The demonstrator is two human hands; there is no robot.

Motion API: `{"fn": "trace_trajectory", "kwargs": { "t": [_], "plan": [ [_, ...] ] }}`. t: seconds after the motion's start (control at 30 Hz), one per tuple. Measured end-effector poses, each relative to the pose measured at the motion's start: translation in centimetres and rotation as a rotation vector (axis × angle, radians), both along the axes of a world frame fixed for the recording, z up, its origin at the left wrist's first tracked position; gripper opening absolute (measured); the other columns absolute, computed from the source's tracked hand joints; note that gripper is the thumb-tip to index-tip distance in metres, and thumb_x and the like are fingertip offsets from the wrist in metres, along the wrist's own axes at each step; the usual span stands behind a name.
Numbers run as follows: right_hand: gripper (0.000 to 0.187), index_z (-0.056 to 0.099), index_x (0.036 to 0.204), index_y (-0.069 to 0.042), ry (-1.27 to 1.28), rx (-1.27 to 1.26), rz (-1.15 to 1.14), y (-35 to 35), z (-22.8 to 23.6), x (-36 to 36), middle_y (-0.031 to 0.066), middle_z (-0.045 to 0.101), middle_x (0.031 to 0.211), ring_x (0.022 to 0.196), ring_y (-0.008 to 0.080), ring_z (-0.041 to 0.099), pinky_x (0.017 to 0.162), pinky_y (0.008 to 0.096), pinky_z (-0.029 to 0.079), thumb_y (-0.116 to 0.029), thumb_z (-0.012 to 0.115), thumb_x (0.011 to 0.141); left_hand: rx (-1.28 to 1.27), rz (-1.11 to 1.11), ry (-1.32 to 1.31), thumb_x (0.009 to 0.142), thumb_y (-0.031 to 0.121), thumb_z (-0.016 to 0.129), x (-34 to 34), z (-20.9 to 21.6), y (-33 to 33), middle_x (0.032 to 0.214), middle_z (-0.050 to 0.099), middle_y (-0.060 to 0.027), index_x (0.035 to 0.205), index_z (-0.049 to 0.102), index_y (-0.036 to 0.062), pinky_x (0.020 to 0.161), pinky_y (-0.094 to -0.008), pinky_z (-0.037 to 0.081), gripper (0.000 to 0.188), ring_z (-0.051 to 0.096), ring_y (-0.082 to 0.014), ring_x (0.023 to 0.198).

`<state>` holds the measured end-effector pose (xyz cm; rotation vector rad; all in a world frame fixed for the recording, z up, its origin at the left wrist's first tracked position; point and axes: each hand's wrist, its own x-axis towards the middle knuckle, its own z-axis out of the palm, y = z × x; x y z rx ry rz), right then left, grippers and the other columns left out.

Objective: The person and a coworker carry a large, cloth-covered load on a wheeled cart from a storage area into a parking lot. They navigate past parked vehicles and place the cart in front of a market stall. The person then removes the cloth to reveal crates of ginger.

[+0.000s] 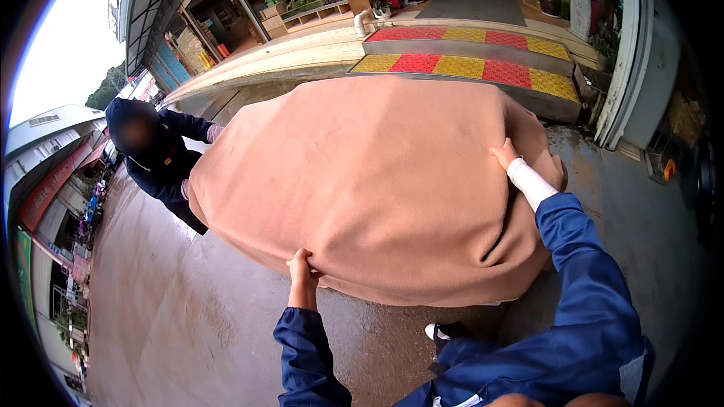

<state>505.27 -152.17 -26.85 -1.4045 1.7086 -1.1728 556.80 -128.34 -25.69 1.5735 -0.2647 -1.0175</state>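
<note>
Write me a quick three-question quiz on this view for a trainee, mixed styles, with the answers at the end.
1. Multiple choice: Where is the person's left hand on the brownish-pink cloth?
A) At its near edge
B) At its far edge
C) Not touching it

2. True or false: The co-worker stands at the same end of the cloth as the person's right hand.

3. Fill in: The step mats beyond the cloth are coloured ___ and ___.

Key: 1. A; 2. False, the co-worker is at the left end; 3. red and yellow.
</note>
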Motion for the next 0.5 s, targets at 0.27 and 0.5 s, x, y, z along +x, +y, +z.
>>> {"fn": "trace_trajectory", "kwargs": {
  "t": [0.27,0.5],
  "plan": [
    [0.062,0.033,0.116,0.013,-0.188,-0.067,0.112,-5.3,-4.2,5.4,0.0234,0.050,0.113,0.103,0.0269,0.051,0.088,0.0319,0.042,-0.016,0.061,0.069,0.000,-0.040,-0.081,0.065,0.015,0.055,6.9,1.4,-0.9,0.098,0.045,-0.0147,0.113,0.030,0.0032,0.048,-0.0476,0.049,0.056,0.052,-0.0273,0.072],
    [0.057,0.041,0.112,0.010,-0.007,-0.106,0.246,-8.5,-6.1,6.2,0.0188,0.052,0.109,0.098,0.0223,0.050,0.087,0.0314,0.040,-0.024,0.066,0.073,-0.034,0.044,-0.047,0.066,0.016,0.055,8.2,1.3,-1.2,0.097,0.046,-0.0155,0.113,0.029,0.0009,0.052,-0.0456,0.047,0.056,0.052,-0.0282,0.081]
  ]
}}
